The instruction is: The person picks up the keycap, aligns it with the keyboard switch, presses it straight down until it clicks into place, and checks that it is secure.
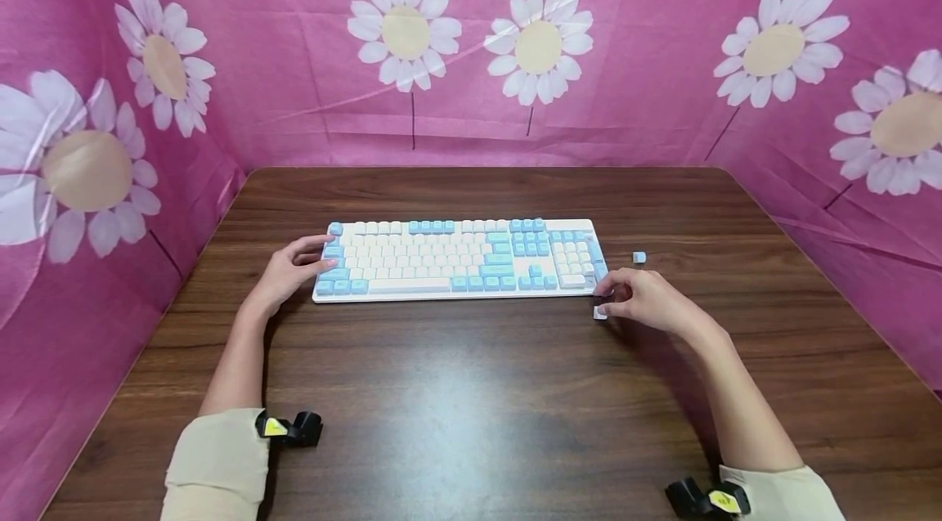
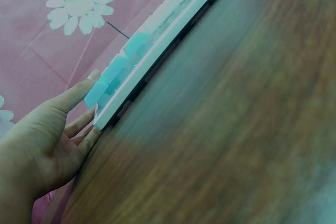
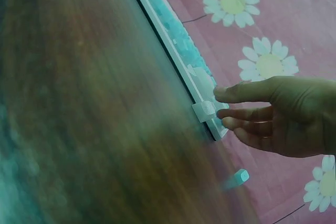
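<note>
A white and light-blue computer keyboard (image 1: pixel 412 285) lies across the middle of the table. My left hand (image 1: pixel 285 274) holds its left end, the thumb (image 2: pixel 94 75) over the blue edge keys and the other fingers at the side of the case. At the front right corner is my right hand (image 1: pixel 651 300), thumb and index finger apart. A small white keycap (image 1: pixel 599 314) sits by that corner, right at the thumb tip. The right wrist view shows the keycap (image 3: pixel 203 111) just ahead of the spread fingertips. Part of it is hidden behind the thumb in the head view.
A loose light-blue keycap (image 1: pixel 639 258) lies on the table to the right of the keyboard. The brown wooden table (image 1: pixel 441 390) meets a pink cloth (image 1: pixel 471 128) with white daisies at its back and sides.
</note>
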### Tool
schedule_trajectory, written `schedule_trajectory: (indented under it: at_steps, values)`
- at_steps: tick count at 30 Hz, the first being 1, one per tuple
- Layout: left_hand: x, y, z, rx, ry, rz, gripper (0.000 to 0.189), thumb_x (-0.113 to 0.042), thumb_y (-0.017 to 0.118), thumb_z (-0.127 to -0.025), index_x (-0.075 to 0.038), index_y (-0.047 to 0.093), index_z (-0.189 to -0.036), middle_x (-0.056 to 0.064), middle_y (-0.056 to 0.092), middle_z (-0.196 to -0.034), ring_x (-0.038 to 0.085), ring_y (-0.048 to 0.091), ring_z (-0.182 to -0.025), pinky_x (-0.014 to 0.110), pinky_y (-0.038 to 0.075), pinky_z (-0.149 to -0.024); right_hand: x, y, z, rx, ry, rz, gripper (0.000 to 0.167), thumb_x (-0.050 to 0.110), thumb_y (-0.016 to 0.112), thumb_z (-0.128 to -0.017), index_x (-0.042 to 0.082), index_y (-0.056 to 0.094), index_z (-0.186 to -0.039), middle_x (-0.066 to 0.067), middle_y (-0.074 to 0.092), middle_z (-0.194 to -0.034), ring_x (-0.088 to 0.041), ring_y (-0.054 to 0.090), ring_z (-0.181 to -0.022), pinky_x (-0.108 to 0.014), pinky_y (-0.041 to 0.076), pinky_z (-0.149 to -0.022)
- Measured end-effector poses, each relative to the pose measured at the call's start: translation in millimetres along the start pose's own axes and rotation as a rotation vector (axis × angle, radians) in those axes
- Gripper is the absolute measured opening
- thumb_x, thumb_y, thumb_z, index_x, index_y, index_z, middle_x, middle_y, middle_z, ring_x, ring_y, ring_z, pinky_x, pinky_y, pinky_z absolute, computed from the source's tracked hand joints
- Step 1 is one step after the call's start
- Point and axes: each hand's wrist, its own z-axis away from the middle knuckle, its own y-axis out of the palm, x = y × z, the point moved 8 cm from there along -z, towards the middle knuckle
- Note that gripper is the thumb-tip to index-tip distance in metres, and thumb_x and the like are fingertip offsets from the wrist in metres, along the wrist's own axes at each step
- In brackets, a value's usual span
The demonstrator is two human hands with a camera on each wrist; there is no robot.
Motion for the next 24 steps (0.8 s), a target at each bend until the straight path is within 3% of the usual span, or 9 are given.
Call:
schedule_trajectory:
  at_steps: [9,24]
  values:
    - [-0.2,-0.1,-0.3,-0.005,0.014,-0.006,0.056,-0.030,0.065,-0.087,-0.004,0.045,-0.133,0.017,0.040,-0.135,0.033,0.040,-0.118,0.042,0.035,-0.091,-6.2,10.8,1.2,0.073,0.006,-0.023,0.023,0.018,0.077,-0.075,0.010,0.064,-0.093,0.004,0.055,-0.073,-0.013,0.050,-0.067,-0.029,0.041,-0.060]
    - [-2.1,-0.3,1.8,-0.011,0.007,-0.007,0.055,-0.029,0.065,-0.087,-0.005,0.046,-0.133,0.017,0.040,-0.136,0.034,0.040,-0.118,0.043,0.036,-0.091,-6.3,19.6,-0.6,0.095,-0.041,-0.037,0.024,0.010,0.077,-0.073,0.010,0.062,-0.092,0.003,0.056,-0.077,-0.013,0.051,-0.069,-0.029,0.042,-0.062]
